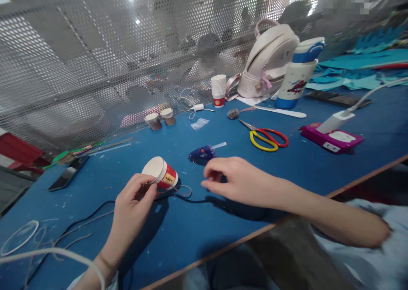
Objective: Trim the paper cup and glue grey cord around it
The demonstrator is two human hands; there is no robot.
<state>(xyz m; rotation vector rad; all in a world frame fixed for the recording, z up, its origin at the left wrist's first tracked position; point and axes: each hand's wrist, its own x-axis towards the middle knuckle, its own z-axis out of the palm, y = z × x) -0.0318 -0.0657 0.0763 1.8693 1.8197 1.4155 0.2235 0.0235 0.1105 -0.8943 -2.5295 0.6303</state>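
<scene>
A red and white paper cup [168,177] lies tilted in front of me, its pale end facing toward the upper left. My left hand [135,201] pinches its edge between thumb and fingers. Beside the cup, a thin grey cord [186,192] makes a small loop on the table. My right hand [231,177] hovers over the table to the right of the cup, fingers curled and a gap between thumb and forefinger, with nothing seen in it. Just beyond it lies a dark blue glue gun [201,153] with a glue stick [219,145] protruding.
Red-and-yellow scissors [269,138] and a purple power strip [331,139] are to the right. Farther back stand stacked paper cups [218,88], a backpack [270,60] and a bottle [295,82]. Cables [79,222] cross the left. A perforated metal screen [111,60] borders the table.
</scene>
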